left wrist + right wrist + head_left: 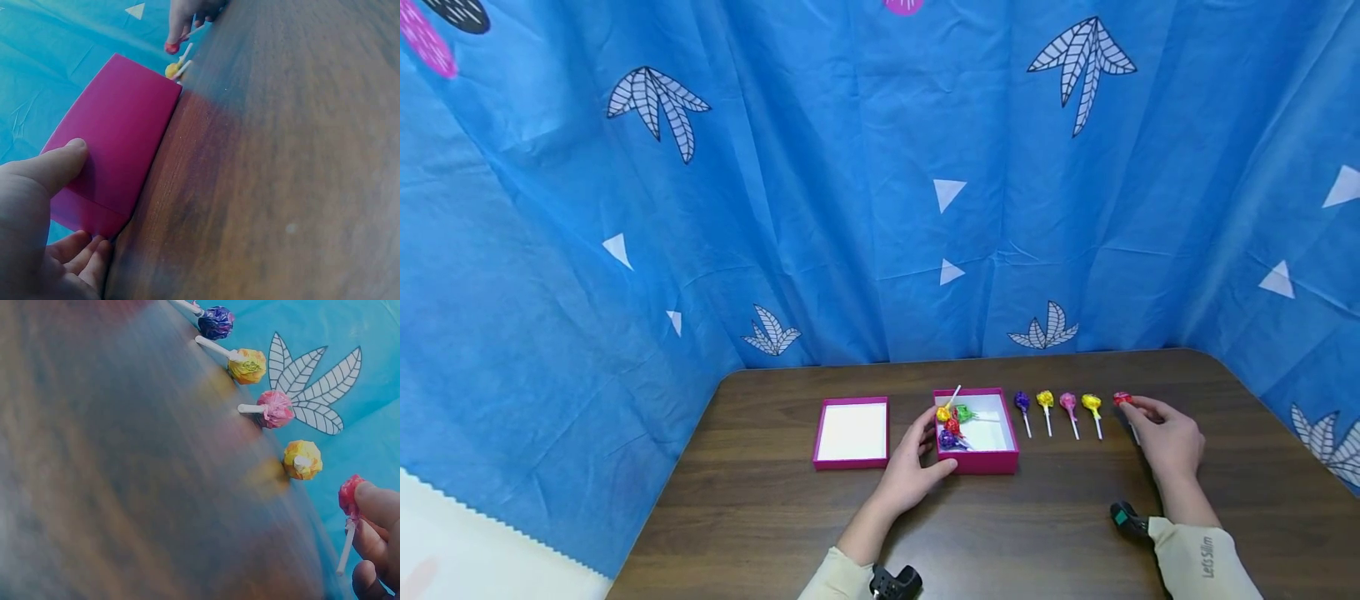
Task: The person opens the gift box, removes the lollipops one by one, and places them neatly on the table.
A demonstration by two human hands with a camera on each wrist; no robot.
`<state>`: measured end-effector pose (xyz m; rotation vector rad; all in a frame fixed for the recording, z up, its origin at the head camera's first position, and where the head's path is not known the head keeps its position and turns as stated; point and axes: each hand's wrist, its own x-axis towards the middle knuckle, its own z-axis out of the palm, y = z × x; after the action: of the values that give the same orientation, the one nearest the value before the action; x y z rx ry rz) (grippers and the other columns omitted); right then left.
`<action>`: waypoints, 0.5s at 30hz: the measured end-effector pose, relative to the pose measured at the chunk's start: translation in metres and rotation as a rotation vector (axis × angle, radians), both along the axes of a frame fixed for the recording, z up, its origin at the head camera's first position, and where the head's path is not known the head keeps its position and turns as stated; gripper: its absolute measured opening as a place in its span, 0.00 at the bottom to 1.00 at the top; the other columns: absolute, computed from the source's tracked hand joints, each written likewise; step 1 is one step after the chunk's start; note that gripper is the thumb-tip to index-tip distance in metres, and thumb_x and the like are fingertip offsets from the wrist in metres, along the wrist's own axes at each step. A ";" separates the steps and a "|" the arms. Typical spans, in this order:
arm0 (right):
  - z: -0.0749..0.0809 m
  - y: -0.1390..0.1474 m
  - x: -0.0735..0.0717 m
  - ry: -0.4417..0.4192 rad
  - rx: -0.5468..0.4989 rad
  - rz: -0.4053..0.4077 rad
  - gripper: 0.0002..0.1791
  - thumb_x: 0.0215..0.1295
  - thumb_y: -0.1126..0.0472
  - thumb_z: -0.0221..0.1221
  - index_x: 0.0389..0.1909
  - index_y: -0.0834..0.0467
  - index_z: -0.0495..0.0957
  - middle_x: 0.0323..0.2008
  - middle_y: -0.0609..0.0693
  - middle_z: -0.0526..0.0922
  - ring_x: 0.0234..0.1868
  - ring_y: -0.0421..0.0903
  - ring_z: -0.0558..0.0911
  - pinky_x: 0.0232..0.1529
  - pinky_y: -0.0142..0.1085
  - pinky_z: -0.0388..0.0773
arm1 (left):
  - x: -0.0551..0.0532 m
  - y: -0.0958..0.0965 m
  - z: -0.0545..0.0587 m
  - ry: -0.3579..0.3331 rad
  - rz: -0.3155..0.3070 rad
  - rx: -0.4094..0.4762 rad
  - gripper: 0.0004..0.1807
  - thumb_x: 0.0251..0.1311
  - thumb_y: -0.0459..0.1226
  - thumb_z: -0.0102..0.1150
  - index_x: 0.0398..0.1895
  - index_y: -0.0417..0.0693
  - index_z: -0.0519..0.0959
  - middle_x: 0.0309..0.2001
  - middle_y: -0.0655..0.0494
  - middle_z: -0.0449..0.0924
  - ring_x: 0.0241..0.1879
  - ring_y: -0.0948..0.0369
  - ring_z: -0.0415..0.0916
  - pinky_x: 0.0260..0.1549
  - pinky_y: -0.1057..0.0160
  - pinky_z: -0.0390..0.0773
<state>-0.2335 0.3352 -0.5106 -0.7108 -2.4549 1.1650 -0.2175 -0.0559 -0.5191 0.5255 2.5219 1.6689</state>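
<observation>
At the right end of a row of lollipops, my right hand (1168, 437) pinches a red lollipop (350, 495) by its wrapped head, the white stick pointing down in the right wrist view. My left hand (912, 471) grips the near left corner of an open magenta box (988, 463). Its thumb presses the front wall and the other fingers lie along the left side, as the left wrist view shows. Inside the box, yellow, green (964, 413), red and purple lollipops lie heaped at the left; the yellow one (943, 414) has its stick raised over the rim.
Between box and right hand lie a purple lollipop (1022, 402), a yellow one (1045, 399), a pink one (1068, 402) and another yellow one (1092, 403), sticks toward me. The magenta-edged lid (852, 432) lies left of the box. A blue curtain (865, 208) hangs behind the wooden table (760, 517).
</observation>
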 end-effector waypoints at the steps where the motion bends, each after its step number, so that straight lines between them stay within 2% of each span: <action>1: -0.001 0.000 0.000 -0.002 0.004 0.004 0.32 0.70 0.39 0.56 0.61 0.60 0.78 0.50 0.65 0.82 0.42 0.52 0.72 0.37 0.40 0.60 | 0.000 0.000 0.000 0.001 0.003 -0.003 0.45 0.62 0.46 0.66 0.78 0.65 0.53 0.75 0.57 0.61 0.71 0.53 0.64 0.69 0.47 0.71; 8: -0.001 0.000 -0.001 -0.011 0.065 0.013 0.29 0.70 0.41 0.57 0.58 0.61 0.80 0.48 0.65 0.84 0.40 0.54 0.74 0.36 0.41 0.60 | 0.000 0.000 0.001 -0.008 0.005 -0.004 0.45 0.62 0.46 0.67 0.78 0.69 0.52 0.75 0.60 0.60 0.72 0.54 0.64 0.69 0.48 0.71; 15: -0.009 0.001 -0.005 -0.056 0.139 0.026 0.29 0.71 0.40 0.55 0.57 0.61 0.80 0.48 0.64 0.84 0.41 0.57 0.76 0.35 0.41 0.59 | 0.000 0.001 -0.001 0.010 -0.001 0.000 0.45 0.62 0.46 0.67 0.78 0.64 0.53 0.75 0.56 0.61 0.71 0.53 0.65 0.69 0.47 0.71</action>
<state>-0.2382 0.3366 -0.5196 -0.6810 -2.5691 0.9844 -0.2176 -0.0554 -0.5199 0.5365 2.5288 1.6700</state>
